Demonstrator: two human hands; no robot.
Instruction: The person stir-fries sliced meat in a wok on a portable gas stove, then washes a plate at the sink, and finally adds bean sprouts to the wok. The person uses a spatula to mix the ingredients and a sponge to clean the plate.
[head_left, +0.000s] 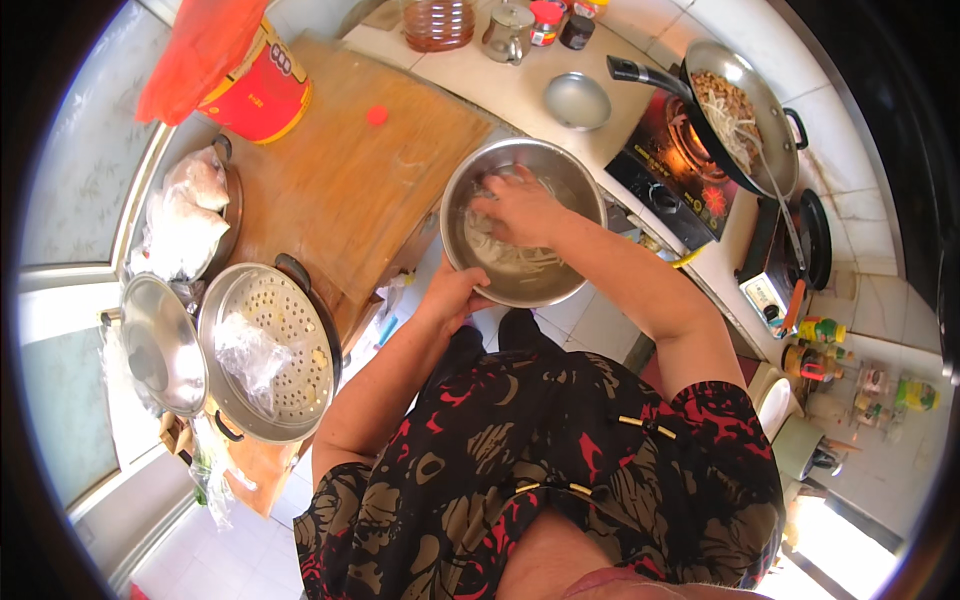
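My left hand (459, 291) grips the near rim of a steel bowl (525, 297), with the thumb over the edge. The bowl is held above the floor, between the wooden board and the stove counter. In it lie pale shredded strips (499, 251), apparently in cloudy water. My right hand (521, 210) reaches into the bowl with bent fingers over the strips; whether it grasps any is hidden. To the right, a wok (780, 142) with browned chopped food and similar pale strips (727, 120) sits on a lit portable gas stove (667, 176). A long-handled utensil (784, 202) rests in it.
A small metal bowl (577, 101) sits beside the stove. Left of me are a wooden board (360, 172), a red bucket (262, 101), and a perforated steamer pan (307, 390) holding crumpled plastic. A glass jug (508, 34) and jars stand at the back. Bottles (817, 330) line the right.
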